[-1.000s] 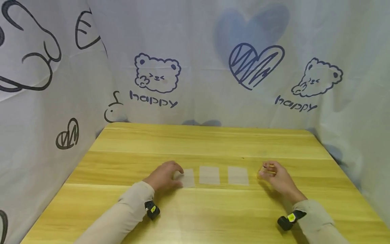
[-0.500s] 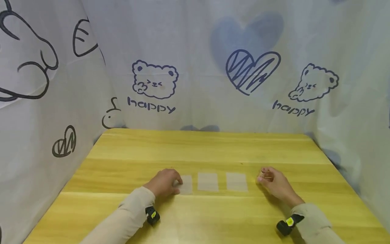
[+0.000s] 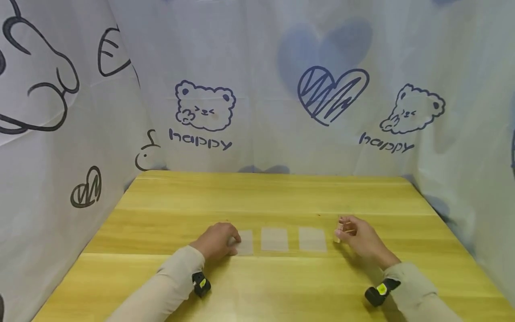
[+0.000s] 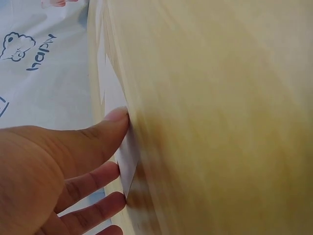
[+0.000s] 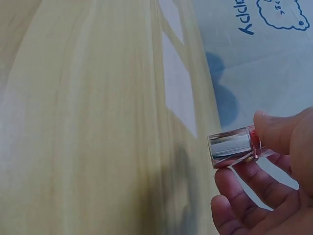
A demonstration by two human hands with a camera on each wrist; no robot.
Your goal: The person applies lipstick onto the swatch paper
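Three white paper squares lie in a row on the wooden table. My left hand [image 3: 217, 240] is at the left square [image 3: 246, 243]. In the left wrist view its thumb and fingertips touch that paper [image 4: 128, 156], with the fingers relaxed. The middle square [image 3: 274, 239] and the right square [image 3: 312, 239] lie apart from both hands. Just right of the row, my right hand [image 3: 364, 237] pinches a small shiny metallic tube with a red band [image 5: 230, 147], resembling a lipstick. It stands nearly upright in the head view; whether it touches the table, I cannot tell.
The wooden table [image 3: 265, 286] ends at a white cloth [image 3: 257, 98] with drawn bears and hearts at the back. Cloth also hangs at the left and right sides. A wrist camera [image 3: 201, 284] is strapped to the left wrist, another camera [image 3: 378, 295] to the right.
My right hand has moved slightly left towards the right square, and the tube now stands more upright. My left hand stays at the left square, its fingers a little closer together. The head view has tilted upward.
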